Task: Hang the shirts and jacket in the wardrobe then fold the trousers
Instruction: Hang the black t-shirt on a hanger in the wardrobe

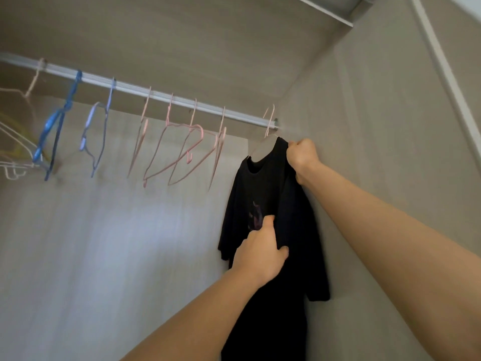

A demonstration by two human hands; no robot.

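One black shirt (270,204) is being hung at the rail's (156,96) right end; its shoulder is clenched by the right hand (302,156), its front pinched by the left hand (263,246). Release and straightening are likely needed next.

Two bare forearms fill the lower right of the view, and there's no sleeve on either one, right up to where they leave the picture. The left hand (260,252) shows its back and knuckles, with no ring and no glove on what is visible. The right hand (303,157) is bare too, its wrist plain, without watch, strap or bracelet. The left wrist looks just as unadorned. Fingernails are too blurred to judge. Nothing worn shows anywhere on either arm: only bare limbs, smooth and unmarked.
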